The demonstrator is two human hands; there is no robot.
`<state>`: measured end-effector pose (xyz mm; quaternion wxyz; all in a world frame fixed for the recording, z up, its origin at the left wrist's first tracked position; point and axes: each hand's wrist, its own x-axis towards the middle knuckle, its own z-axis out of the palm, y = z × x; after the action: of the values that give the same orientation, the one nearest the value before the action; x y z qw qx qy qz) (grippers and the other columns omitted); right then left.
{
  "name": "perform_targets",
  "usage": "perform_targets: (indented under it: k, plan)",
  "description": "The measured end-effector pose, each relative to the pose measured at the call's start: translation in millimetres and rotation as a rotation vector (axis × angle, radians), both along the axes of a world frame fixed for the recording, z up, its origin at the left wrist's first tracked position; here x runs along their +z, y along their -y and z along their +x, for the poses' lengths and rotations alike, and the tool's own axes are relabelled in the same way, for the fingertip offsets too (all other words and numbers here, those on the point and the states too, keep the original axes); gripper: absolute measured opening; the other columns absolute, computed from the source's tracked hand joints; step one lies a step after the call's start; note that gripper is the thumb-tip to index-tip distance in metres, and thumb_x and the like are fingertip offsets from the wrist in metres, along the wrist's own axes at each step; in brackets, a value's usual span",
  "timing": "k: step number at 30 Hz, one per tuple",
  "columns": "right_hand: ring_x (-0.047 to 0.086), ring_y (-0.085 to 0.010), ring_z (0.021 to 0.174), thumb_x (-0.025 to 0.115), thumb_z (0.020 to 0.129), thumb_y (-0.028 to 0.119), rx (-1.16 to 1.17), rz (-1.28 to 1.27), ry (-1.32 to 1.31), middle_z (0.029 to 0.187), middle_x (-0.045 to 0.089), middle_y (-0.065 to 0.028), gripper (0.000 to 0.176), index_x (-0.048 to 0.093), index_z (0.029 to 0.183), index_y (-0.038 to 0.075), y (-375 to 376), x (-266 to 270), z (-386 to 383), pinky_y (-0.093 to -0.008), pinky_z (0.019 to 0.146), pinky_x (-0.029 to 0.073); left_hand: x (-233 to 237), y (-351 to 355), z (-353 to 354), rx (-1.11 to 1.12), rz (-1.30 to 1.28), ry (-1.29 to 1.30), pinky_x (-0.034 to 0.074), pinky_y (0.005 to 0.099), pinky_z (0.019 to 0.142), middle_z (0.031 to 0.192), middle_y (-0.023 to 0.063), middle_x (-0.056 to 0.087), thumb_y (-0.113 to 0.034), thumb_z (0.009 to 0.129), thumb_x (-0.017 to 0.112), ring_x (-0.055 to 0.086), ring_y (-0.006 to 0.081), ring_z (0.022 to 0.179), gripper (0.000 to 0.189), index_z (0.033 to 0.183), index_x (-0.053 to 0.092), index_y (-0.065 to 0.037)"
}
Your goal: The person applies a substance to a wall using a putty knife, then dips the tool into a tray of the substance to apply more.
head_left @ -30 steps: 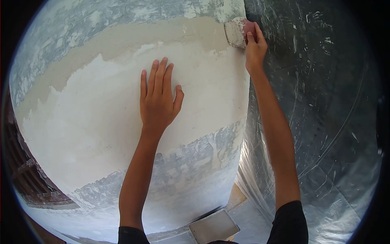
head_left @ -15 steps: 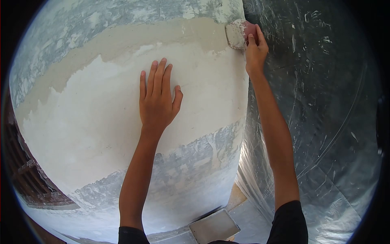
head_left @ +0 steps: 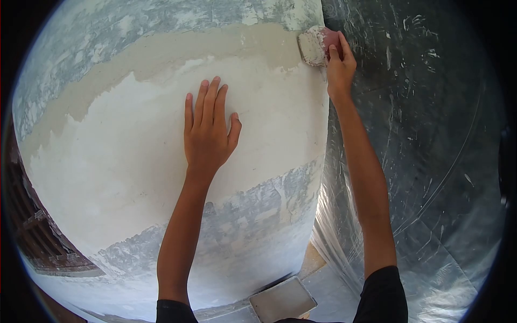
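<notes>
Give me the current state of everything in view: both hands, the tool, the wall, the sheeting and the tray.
Left hand: open, palm flat on the wall, fingers pointing up.
Right hand: closed on the putty knife.
Putty knife: blade smeared with filler, at the wall's right edge.
Wall: partly coated, with a white patch mid-height, a beige band above it and mottled grey at top and bottom.
Plastic sheeting: hanging, creased, flecked white.
Tray: lying flat below.

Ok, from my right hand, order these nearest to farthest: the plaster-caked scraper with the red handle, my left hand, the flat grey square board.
1. Plaster-caked scraper: held in the right hand, top right.
2. Left hand: flat on the white plastered wall, centre.
3. Flat grey square board: far below, bottom edge.
</notes>
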<state>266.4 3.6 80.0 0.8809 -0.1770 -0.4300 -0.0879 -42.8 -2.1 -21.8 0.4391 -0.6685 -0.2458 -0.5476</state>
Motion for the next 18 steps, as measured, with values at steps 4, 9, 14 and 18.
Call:
perform_targets:
  k: [4,9,14,18]
  plan:
    - [0.061,-0.0236,0.126,0.054,0.103,0.005,-0.100,-0.071,-0.050,0.142,0.062,-0.0154,0.044,0.056,0.147,0.000,3.0,-0.9,1.8,-0.0337,0.108,0.046,0.4,0.9,0.5,0.002,0.002,0.003,0.028,0.0519,0.125,0.156,0.0097,0.050,-0.017,0.093,0.063,0.042,0.0274,0.150,0.053,0.144,0.055,-0.005]
    - [0.060,-0.0229,0.127,0.053,0.103,0.004,-0.066,-0.052,0.085,0.143,0.061,-0.0147,0.043,0.056,0.146,0.000,2.7,-6.8,0.7,-0.0334,0.109,0.045,0.1,0.7,1.0,0.003,0.001,0.003,0.028,0.0518,0.125,0.156,0.0096,0.050,-0.017,0.092,0.063,0.042,0.0275,0.149,0.053,0.144,0.055,-0.005]
    - [0.060,-0.0237,0.126,0.053,0.103,0.003,0.096,0.046,0.021,0.143,0.060,-0.0150,0.043,0.057,0.146,0.001,2.9,-10.1,2.5,-0.0332,0.109,0.044,-0.2,2.0,0.9,0.000,-0.006,0.005,0.027,0.0518,0.125,0.156,0.0097,0.050,-0.017,0.093,0.063,0.042,0.0275,0.149,0.053,0.143,0.055,-0.005]
    - [0.060,-0.0242,0.127,0.053,0.103,0.003,-0.112,-0.060,0.030,0.143,0.061,-0.0151,0.043,0.058,0.145,0.002,4.1,-13.4,6.0,-0.0337,0.110,0.044,-1.2,2.0,1.1,0.000,-0.008,0.002,0.027,0.0519,0.125,0.156,0.0098,0.050,-0.017,0.093,0.063,0.041,0.0274,0.150,0.053,0.143,0.055,-0.005]
